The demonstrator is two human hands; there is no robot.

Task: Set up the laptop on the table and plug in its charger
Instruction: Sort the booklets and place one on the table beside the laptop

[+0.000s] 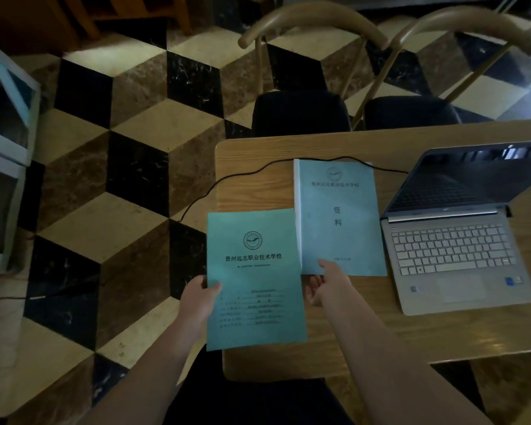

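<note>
An open silver laptop [454, 250] with a dark screen stands on the right of the wooden table [411, 332]. A black charger cable [246, 174] runs from the laptop's left side behind a booklet, over the table's left edge and down to the floor. My left hand [198, 297] grips the left edge of a thin teal booklet [253, 280], held just above the table's left edge. My right hand [327, 279] pinches the bottom edge of a thicker pale-blue booklet [339, 219] lying flat beside the laptop.
Two chairs with dark seats [301, 113] [411, 113] and curved wooden backs stand at the table's far side. A white cabinet [3, 154] with glass doors is at the far left. The floor has a black, brown and cream cube pattern.
</note>
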